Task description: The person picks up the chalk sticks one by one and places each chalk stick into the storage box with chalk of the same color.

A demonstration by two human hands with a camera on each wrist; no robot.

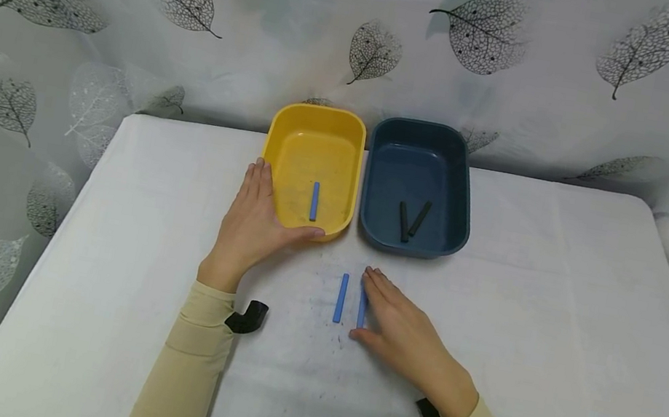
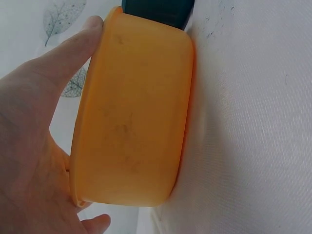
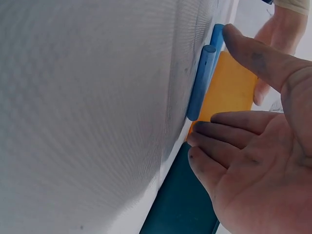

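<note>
My left hand [image 1: 254, 228] rests at the near-left corner of a yellow tub [image 1: 313, 153], fingers along its left rim and thumb along the front rim. A short blue stick [image 1: 314, 202] lies inside that tub. My right hand [image 1: 404, 327] is low over the table, its fingers straight and thumb apart, beside a blue stick [image 1: 362, 310] that it partly covers. In the right wrist view this nearer stick [image 3: 201, 85] lies between thumb and fingers. Just to its left, parallel, lies another blue stick [image 1: 341, 298]. Dark smudges mark the right fingertips.
Right of the yellow tub, nearly touching it, stands a dark blue tub [image 1: 422, 168] with two black sticks [image 1: 404, 222] inside. Small blue specks dot the white tablecloth [image 1: 530, 308] near the loose sticks. A leaf-printed curtain [image 1: 251, 69] hangs behind the table.
</note>
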